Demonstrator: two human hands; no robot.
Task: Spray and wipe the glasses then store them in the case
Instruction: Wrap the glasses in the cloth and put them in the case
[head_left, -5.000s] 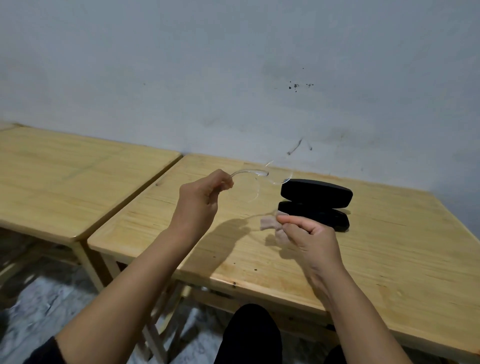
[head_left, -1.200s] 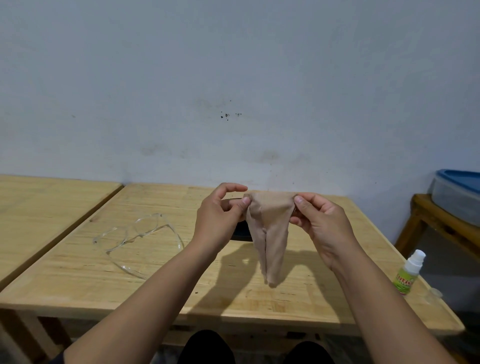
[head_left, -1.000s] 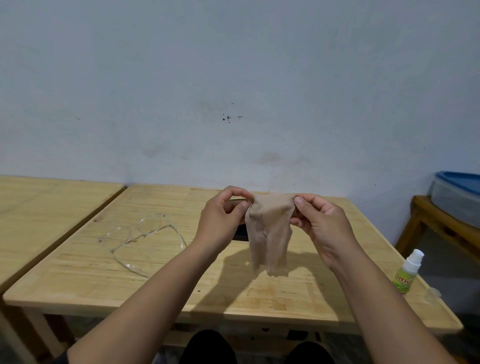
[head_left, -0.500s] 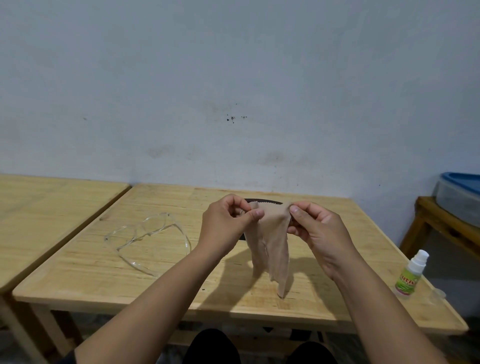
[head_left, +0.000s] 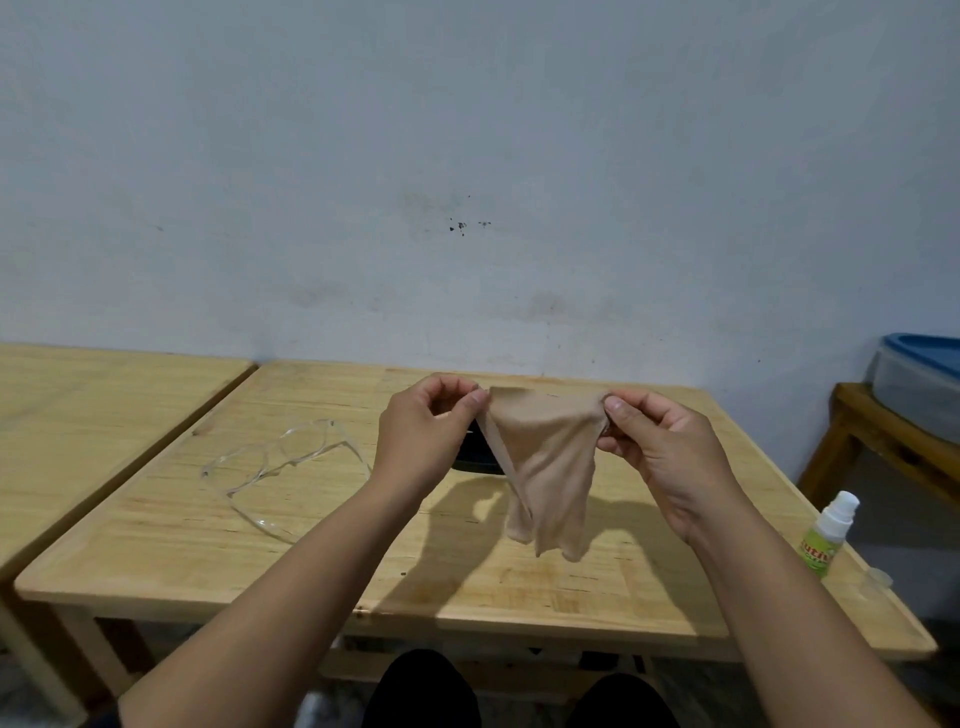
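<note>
Both hands, left (head_left: 423, 436) and right (head_left: 662, 449), pinch the cloth's (head_left: 545, 467) top corners, likely spreading it for folding. Glasses (head_left: 283, 475) lie at ten o'clock; the case (head_left: 475, 454) sits hidden behind.

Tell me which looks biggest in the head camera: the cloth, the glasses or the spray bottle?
1. glasses, widest spread on the table.
2. cloth, close behind; it hangs nearer the camera, so that order is unsure.
3. spray bottle, clearly smallest.
</note>
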